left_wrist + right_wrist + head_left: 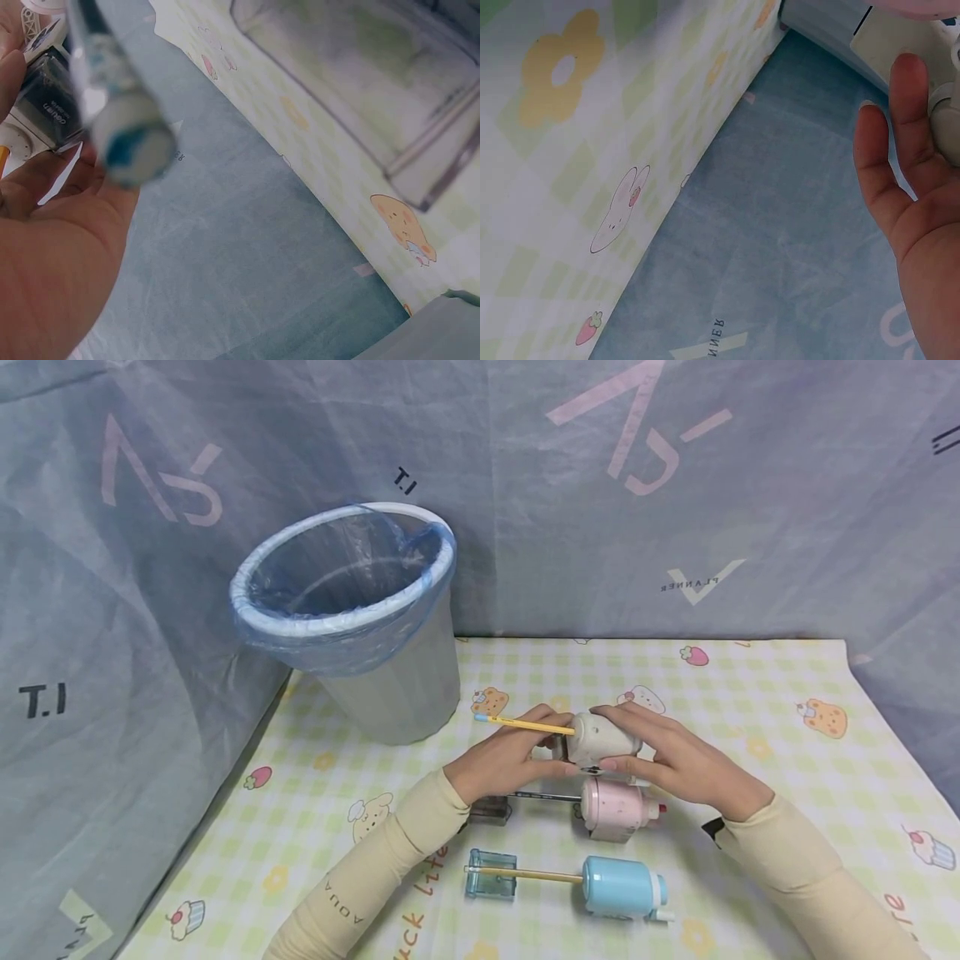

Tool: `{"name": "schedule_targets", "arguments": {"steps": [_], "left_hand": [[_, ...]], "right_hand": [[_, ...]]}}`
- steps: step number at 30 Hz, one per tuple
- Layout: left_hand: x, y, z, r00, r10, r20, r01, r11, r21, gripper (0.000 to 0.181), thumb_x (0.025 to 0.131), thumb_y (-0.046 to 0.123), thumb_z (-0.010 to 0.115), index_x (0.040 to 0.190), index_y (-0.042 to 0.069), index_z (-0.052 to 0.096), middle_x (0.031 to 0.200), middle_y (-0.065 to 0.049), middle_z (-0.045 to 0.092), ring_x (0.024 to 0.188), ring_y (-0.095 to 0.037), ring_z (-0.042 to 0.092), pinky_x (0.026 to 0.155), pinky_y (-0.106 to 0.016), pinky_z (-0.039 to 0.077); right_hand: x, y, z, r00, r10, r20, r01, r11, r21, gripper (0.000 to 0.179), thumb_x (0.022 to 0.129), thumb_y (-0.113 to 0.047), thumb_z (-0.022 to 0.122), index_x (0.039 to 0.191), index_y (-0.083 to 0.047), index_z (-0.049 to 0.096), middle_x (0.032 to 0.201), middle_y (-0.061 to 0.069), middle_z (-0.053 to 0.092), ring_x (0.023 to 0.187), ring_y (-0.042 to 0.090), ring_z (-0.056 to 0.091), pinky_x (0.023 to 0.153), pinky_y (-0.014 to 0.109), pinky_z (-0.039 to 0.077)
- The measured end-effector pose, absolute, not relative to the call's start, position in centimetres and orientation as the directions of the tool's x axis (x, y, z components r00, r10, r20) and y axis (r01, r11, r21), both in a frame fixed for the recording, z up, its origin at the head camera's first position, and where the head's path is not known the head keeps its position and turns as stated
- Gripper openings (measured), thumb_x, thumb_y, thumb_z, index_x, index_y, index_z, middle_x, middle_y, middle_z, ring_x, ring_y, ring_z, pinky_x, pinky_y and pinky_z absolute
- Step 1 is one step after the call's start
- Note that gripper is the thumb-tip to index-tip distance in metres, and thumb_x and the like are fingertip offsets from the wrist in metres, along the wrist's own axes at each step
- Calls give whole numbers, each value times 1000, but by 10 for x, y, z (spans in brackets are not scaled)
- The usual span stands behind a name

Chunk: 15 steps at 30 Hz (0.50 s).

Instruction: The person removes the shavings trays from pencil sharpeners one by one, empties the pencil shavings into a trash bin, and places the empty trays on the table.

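Observation:
Both hands hold a white pencil sharpener lying on its side above the table. A yellow pencil with a light blue end sticks out of it to the left. My left hand pinches at the sharpener's left end, where its dark see-through shavings drawer shows in the left wrist view. From the right, my right hand grips the body between thumb and fingers. Just below lies a pink pencil sharpener with a black pencil in it. The left forearm partly covers a dark drawer.
Nearest the front lies a blue pencil sharpener holding a pencil, whose far end overlaps a clear blue drawer. A grey bin with a blue liner stands at the back left. Grey cloth hangs behind the checked tablecloth.

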State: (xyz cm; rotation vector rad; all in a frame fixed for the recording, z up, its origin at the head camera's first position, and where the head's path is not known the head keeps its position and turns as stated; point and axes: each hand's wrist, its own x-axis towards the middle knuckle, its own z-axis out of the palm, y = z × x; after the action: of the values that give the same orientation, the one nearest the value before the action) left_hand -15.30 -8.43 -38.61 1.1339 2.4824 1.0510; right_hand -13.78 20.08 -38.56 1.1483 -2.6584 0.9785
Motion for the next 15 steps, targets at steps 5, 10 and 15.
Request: {"name": "schedule_targets", "arguments": {"steps": [5,10,15], "left_hand": [[-152,-85,-386,-684,724,91,568,451,688,55,106,40,69,152,14,53,119,0,53,112,-27,59,98,-44,53],[-152,-85,-386,-692,715,99,571,458,682,61,106,40,70,156,11,51,124,1,53,112,-20,58,99,-45,54],[-152,-83,-386,-707,700,99,550,457,699,60,104,38,73,154,12,53,132,-1,56,111,-12,57,101,-43,55]], "right_hand": [[-138,201,-386,-712,-625,321,-684,512,-519,62,100,-23,78,156,-15,52,149,0,60,138,23,55,112,27,43],[-138,202,-385,-711,-624,325,-685,508,-522,63,100,-23,78,157,-14,51,150,1,60,138,24,56,112,27,42],[-137,202,-386,-714,-620,326,-681,506,-529,63,100,-22,78,157,-15,51,149,2,60,136,23,57,110,26,44]]}}
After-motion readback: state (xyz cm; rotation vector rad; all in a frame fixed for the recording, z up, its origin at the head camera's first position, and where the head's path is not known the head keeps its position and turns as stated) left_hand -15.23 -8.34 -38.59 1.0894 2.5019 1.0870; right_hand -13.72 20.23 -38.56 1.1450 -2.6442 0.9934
